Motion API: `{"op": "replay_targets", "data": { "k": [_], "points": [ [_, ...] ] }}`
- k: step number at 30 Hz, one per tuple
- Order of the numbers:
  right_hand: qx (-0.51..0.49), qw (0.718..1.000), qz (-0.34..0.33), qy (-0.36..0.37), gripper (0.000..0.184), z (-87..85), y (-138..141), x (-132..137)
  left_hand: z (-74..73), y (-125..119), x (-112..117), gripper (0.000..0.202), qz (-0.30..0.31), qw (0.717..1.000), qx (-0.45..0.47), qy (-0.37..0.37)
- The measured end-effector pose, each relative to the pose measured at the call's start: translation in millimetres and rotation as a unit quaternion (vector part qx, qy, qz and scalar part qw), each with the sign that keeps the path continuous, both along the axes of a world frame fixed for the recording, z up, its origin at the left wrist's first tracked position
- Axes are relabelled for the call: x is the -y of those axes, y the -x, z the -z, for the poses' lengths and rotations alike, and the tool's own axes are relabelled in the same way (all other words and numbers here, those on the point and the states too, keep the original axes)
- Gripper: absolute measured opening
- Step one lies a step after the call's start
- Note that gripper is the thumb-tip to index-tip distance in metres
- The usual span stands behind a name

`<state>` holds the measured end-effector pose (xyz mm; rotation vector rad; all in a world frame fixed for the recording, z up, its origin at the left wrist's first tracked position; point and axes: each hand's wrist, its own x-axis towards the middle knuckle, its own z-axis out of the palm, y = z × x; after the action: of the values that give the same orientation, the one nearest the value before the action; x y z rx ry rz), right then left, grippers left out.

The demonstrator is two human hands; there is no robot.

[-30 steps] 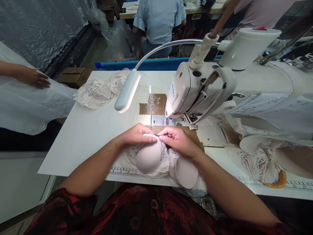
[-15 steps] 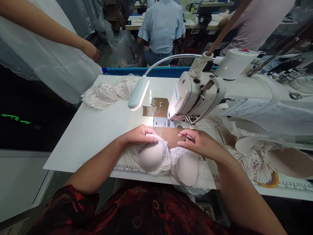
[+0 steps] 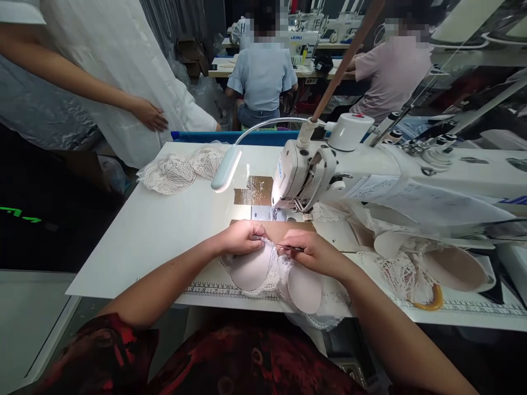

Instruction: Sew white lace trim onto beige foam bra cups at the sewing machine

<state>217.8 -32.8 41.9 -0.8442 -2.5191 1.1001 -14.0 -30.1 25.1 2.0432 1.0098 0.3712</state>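
A white lace bra [image 3: 252, 270] with smooth moulded cups lies at the table's front edge, in front of the sewing machine [image 3: 294, 175]. My left hand [image 3: 245, 237] is closed on the lace at the top edge of its left cup. In my right hand [image 3: 310, 249] is a thin dark pointed tool [image 3: 291, 248], its tip close to the lace between the cups. The fingers wrap round the tool and hide part of it. The bra's lower lace hangs over the table edge.
Another lace bra [image 3: 171, 173] lies at the table's back left. A lamp [image 3: 227, 169] on a bendy neck hangs beside the machine head. More bra pieces [image 3: 450, 266] and a yellow ring-like item [image 3: 431, 299] lie at the right. A person [image 3: 150, 114] stands at the left; others sit beyond.
My right hand has moved left, bringing the pointed tool to the lace near my left hand. The view has tilted up a little. The standing person's hand now rests against white cloth.
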Motion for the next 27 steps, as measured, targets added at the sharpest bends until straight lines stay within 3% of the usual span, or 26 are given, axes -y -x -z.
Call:
{"op": "replay_targets", "data": {
  "k": [3, 7, 11, 14, 18, 20, 27],
  "points": [
    [0.008, 0.999, -0.022, -0.047, 0.027, 9.0, 6, -10, -1.4, -8, -11, 0.018, 0.011, 0.997, -0.039, -0.058],
    [0.054, 0.99, 0.023, -0.128, 0.032, 26.9, 10, -16, 2.3, -10, -32, 0.014, 0.012, 0.995, -0.056, -0.086],
    [0.092, 0.986, 0.07, -0.122, 0.034, 32.5, 12, -11, 2.6, 1, -49, 0.012, 0.001, 0.991, -0.082, -0.109],
    [0.085, 0.987, 0.086, -0.109, 0.035, 27.6, 12, -5, -4.5, 14, -53, 0.011, -0.048, 0.983, -0.113, -0.14],
    [0.083, 0.986, 0.103, -0.106, 0.037, 22.1, 14, -3, -19.9, 22, -41, 0.019, -0.143, 0.962, -0.137, -0.187],
    [0.083, 0.985, 0.107, -0.11, 0.036, 21.8, 16, -3, -24.8, 18, -28, 0.02, -0.158, 0.957, -0.137, -0.2],
    [0.076, 0.981, 0.113, -0.14, 0.018, 29.3, 15, -3, -10.4, -13, 15, 0.018, -0.091, 0.972, -0.156, -0.15]
  ]
}}
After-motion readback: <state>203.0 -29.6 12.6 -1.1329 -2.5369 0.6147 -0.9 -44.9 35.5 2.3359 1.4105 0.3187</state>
